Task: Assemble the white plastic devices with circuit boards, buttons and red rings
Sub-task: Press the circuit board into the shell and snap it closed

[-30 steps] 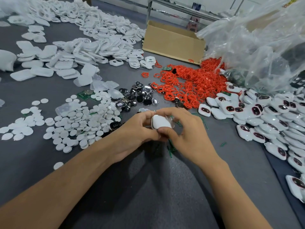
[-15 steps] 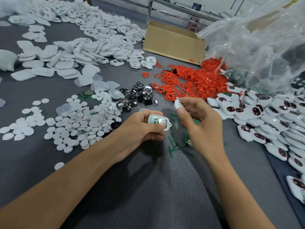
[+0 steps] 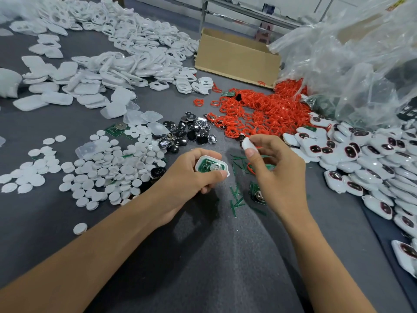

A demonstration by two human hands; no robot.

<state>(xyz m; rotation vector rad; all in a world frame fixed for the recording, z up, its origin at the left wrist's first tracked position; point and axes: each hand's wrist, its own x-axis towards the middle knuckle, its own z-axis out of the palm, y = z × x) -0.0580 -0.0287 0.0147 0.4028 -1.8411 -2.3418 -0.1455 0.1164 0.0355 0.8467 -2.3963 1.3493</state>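
The left hand curls around a white shell, thumb on its near edge. The right hand is beside it (not touching) and pinches a small white piece with thumb and first finger. Both bare arms reach forward.

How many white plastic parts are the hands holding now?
2. The left hand grips a white plastic shell holding a green circuit board; the right hand pinches a small white plastic piece. Palms partly hidden.

Left hand is hiding the underside of the white housing. Right hand is pinching a white piece too small to identify. Clear bag and finished devices are running off the frame's right edge.
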